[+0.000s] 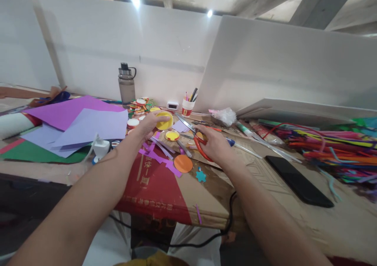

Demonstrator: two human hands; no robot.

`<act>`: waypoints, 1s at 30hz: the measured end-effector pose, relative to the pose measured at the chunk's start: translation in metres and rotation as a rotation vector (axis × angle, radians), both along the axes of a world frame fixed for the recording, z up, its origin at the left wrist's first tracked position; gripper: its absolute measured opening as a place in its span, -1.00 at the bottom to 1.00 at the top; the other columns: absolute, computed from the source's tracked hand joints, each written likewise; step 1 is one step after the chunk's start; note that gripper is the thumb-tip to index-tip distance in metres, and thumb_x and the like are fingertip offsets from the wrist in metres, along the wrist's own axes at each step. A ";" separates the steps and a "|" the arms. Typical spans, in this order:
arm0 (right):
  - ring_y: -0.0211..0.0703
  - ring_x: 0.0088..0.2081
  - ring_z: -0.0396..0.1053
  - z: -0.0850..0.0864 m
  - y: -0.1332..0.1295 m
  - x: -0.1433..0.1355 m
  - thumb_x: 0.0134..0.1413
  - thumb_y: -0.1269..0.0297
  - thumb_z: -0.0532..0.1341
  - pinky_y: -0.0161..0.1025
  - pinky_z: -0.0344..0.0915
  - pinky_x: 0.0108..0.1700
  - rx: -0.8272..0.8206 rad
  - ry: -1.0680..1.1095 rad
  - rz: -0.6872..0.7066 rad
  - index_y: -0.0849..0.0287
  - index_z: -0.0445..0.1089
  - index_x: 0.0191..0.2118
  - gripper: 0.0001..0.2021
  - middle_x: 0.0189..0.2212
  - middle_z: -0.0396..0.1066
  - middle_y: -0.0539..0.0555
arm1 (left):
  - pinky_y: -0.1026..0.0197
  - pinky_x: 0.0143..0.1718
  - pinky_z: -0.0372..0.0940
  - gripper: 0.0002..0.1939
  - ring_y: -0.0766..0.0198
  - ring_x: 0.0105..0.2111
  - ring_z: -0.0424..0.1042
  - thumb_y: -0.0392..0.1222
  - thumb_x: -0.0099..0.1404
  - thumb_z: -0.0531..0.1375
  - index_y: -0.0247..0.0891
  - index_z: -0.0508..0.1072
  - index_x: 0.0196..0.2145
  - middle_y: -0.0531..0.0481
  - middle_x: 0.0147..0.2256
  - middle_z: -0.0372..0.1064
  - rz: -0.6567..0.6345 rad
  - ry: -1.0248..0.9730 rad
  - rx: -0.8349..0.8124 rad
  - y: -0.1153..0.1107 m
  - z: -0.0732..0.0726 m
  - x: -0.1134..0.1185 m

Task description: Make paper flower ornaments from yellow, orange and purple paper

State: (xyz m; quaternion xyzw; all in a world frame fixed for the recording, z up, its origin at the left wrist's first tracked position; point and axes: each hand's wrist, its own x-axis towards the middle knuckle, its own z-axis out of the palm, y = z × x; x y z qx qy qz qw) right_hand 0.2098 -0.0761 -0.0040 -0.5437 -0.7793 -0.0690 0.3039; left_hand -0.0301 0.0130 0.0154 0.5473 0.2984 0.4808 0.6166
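Note:
My left hand (149,124) has its fingers closed on the edge of a round yellow lid (165,121), raised a little over the table. My right hand (214,143) is wrapped round the red handles of a pair of scissors (200,145), whose metal blades point up and left, towards the lid. Below and between the hands lie a second yellow disc with a red rim (172,135), purple paper scraps (160,156), an orange paper circle (183,163) and a teal paper flower (200,175).
Purple and lilac sheets (97,126) lie at the left, near a water bottle (126,86). A paper cup of pens (187,107) stands at the back. To the right are a black phone (297,181) and colourful pipe cleaners (338,148).

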 end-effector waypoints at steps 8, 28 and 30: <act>0.00 -0.12 0.45 0.005 -0.008 0.000 0.09 0.25 0.18 -0.21 0.32 -0.23 0.051 -0.160 -0.126 0.02 0.32 0.13 -0.56 -0.07 0.48 0.10 | 0.30 -0.38 0.35 -0.73 0.32 -0.45 0.46 -0.24 -0.11 0.41 -0.33 0.54 -0.38 -0.01 -0.42 0.51 0.072 -0.008 0.004 -0.006 0.005 0.003; -0.02 -0.15 0.44 0.016 -0.015 -0.007 0.05 0.40 0.16 -0.23 0.24 -0.32 0.025 -0.327 -0.172 0.01 0.30 0.17 -0.48 -0.11 0.50 0.12 | 0.28 -0.35 0.35 -0.79 0.31 -0.45 0.47 -0.27 -0.10 0.38 -0.36 0.52 -0.44 -0.01 -0.48 0.49 0.080 0.004 0.002 -0.006 0.002 0.006; -0.01 -0.16 0.45 0.015 -0.015 -0.009 0.06 0.38 0.16 -0.23 0.24 -0.34 0.013 -0.336 -0.186 0.01 0.30 0.16 -0.50 -0.09 0.50 0.12 | 0.30 -0.38 0.34 -0.80 0.33 -0.47 0.46 -0.28 -0.11 0.37 -0.36 0.51 -0.46 -0.01 -0.49 0.49 0.079 0.009 0.005 -0.006 0.001 0.006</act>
